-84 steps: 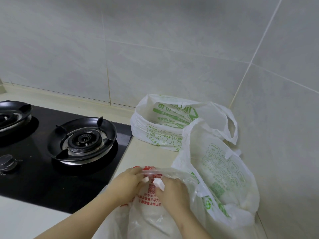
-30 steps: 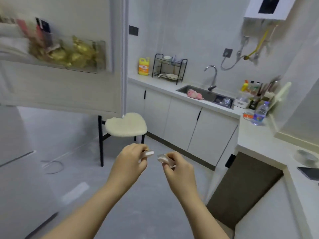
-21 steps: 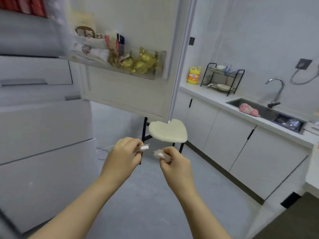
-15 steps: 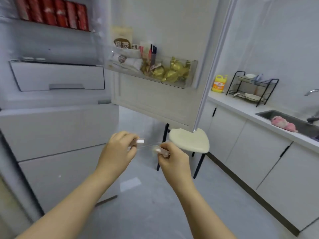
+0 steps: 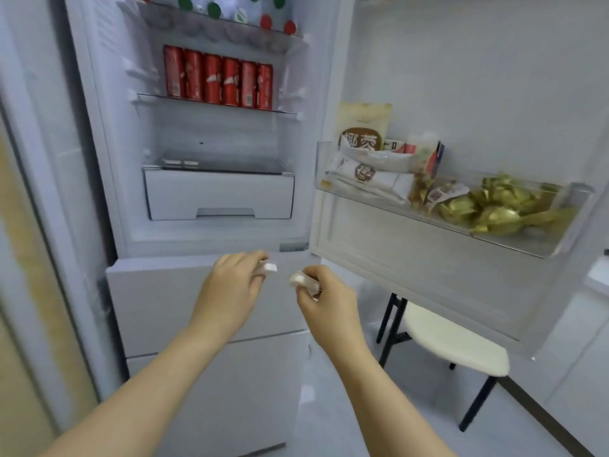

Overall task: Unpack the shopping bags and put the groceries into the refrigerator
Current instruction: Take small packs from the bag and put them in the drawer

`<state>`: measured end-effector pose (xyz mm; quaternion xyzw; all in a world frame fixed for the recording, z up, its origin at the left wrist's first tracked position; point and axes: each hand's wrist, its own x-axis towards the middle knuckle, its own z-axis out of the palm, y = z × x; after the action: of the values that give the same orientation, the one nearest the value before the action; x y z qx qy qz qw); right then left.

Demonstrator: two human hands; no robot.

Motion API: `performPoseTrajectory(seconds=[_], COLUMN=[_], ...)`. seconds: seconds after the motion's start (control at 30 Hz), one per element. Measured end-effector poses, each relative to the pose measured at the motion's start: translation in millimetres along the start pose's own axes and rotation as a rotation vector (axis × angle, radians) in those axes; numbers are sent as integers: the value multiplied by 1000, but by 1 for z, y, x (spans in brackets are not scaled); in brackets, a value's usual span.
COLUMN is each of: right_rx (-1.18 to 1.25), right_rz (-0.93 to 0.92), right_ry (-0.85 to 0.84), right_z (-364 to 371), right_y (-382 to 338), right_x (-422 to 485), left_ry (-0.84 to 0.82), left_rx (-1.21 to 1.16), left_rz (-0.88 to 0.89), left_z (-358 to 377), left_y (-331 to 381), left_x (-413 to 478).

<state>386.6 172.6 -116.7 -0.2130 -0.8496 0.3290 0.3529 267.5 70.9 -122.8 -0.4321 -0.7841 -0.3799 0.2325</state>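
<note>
The white refrigerator stands in front of me with its upper door swung open to the right. My left hand and my right hand are held side by side at the height of the closed lower drawer front. Each hand pinches a small white piece, one at the left and one at the right. I cannot tell what these pieces are. No shopping bag is in view.
Red cans fill a middle shelf; a bare glass shelf and a white crisper drawer lie below. The door bin holds packets and gold-wrapped sweets. A cream stool stands under the door.
I have turned from the counter with the bags, past the sink side, to face the open refrigerator. Both hands stayed together in front of me, pinching the white pieces.
</note>
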Motion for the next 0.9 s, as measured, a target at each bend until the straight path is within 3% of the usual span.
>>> performPoseTrajectory(seconds=[0.4,0.9], right_rx=[68,128], right_rz=[-117,-330], right_ry=[-27,-68], right_z=[115,187], right_y=[-4,6], right_x=[147,343], left_ry=[75,243], left_rx=[105,270], left_rz=[-55,23], left_z=[12,58], left_y=[-130,-234], left_x=[107,271])
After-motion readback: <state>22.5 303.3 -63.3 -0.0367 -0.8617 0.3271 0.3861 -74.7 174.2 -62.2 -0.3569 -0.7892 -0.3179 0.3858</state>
